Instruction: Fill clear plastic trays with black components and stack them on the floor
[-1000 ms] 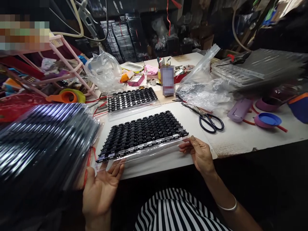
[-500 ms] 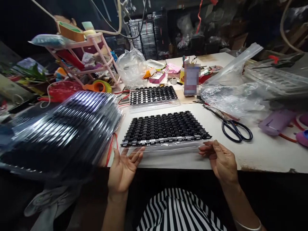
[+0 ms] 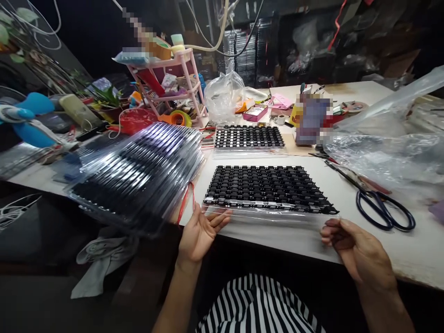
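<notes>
A clear plastic tray [image 3: 267,213] filled with rows of small black parts [image 3: 263,185] lies in front of me at the table's near edge. My left hand [image 3: 203,231], palm up, grips its near left corner, thumb at the rim and fingers beneath the edge. At the near right corner, my right hand [image 3: 357,245] pinches the rim between thumb and curled fingers. Behind it sits a second tray [image 3: 249,137] of similar black parts, with white showing at its left side.
A tall stack of filled clear trays [image 3: 138,175] leans at the left, near a red ribbon [image 3: 186,203]. Dark-handled scissors [image 3: 385,210] lie at right, below crumpled plastic bags [image 3: 374,148]. A pink rack [image 3: 169,88] and a blue fan [image 3: 31,120] stand farther left.
The view has turned left, so the table's contents appear farther right and the blue fan has come into sight. Both hands stay at the near corners of the tray.
</notes>
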`<state>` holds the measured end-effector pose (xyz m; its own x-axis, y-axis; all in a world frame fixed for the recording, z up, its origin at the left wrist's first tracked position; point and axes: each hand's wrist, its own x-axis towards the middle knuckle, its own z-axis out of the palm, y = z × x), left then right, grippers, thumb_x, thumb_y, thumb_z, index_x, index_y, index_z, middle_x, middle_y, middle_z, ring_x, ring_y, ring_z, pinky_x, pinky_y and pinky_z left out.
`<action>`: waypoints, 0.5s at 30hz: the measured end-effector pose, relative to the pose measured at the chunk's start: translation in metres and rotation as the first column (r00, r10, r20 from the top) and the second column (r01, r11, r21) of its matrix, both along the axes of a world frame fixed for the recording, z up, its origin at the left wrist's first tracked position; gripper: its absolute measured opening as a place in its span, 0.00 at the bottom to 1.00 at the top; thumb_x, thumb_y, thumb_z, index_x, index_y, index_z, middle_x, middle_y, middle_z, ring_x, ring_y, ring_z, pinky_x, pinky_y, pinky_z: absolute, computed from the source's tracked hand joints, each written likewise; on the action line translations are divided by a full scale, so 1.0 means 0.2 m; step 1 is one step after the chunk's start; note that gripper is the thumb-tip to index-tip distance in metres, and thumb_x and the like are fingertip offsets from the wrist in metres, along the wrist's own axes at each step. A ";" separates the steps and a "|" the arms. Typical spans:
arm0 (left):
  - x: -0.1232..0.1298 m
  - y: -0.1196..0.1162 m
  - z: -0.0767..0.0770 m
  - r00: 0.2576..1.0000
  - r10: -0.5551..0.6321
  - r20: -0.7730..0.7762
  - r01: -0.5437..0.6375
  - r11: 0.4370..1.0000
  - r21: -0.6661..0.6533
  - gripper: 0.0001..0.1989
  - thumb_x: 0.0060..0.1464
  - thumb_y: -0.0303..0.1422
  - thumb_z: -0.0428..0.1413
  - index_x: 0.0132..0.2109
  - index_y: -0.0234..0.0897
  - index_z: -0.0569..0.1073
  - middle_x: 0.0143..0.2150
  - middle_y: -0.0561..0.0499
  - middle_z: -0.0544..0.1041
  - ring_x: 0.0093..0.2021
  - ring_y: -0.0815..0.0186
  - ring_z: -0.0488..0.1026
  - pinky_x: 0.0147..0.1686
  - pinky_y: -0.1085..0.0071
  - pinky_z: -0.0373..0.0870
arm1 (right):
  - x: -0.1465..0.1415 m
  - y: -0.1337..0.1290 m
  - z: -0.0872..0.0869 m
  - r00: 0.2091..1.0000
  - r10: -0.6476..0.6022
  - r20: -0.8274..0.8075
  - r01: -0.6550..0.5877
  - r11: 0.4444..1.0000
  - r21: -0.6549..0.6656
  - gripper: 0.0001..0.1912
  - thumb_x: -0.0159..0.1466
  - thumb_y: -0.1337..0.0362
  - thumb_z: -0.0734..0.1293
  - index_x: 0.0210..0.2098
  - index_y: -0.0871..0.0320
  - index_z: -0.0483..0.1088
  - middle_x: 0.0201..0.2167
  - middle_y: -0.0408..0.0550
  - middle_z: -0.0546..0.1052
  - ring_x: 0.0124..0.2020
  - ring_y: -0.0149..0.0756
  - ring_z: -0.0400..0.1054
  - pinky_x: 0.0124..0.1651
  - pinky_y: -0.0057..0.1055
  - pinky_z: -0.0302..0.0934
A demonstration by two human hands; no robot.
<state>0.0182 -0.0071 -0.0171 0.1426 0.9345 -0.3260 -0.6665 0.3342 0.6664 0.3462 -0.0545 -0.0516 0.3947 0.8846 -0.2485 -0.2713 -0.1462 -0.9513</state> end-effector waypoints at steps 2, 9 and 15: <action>-0.05 0.00 0.00 0.990 -0.007 -0.138 0.002 1.000 -0.031 0.10 0.61 0.33 0.48 0.35 0.33 0.71 0.35 0.40 0.80 0.42 0.54 0.77 0.44 0.59 0.72 | 0.05 0.01 0.03 0.978 0.171 0.121 -0.158 0.982 -0.108 0.16 0.57 0.51 0.65 0.27 0.59 0.70 0.17 0.45 0.72 0.17 0.31 0.64 0.20 0.26 0.58; -0.22 0.05 -0.08 0.551 0.027 -0.834 -0.020 1.000 0.019 0.26 0.48 0.36 0.56 0.54 0.28 0.67 0.25 0.52 0.75 0.24 0.65 0.72 0.26 0.70 0.69 | 0.00 0.06 0.11 0.054 0.555 0.830 -0.185 0.823 -0.538 0.14 0.62 0.66 0.53 0.23 0.57 0.64 0.19 0.47 0.71 0.22 0.34 0.64 0.26 0.29 0.49; -0.26 0.15 -0.09 -0.245 -0.011 -0.970 0.196 0.979 -0.060 0.25 0.53 0.35 0.44 0.54 0.29 0.70 0.27 0.47 0.75 0.30 0.58 0.72 0.35 0.64 0.65 | -0.02 0.05 0.13 -0.110 0.528 0.842 -0.127 0.833 -0.539 0.13 0.65 0.65 0.54 0.28 0.56 0.65 0.22 0.46 0.73 0.23 0.35 0.65 0.28 0.30 0.48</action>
<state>-0.0329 0.0219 -0.0347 -0.1608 0.9800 -0.1174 0.8614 0.1974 0.4680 0.3420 -0.0438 -0.0257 0.0894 0.9863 -0.1384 0.9862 -0.1071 -0.1263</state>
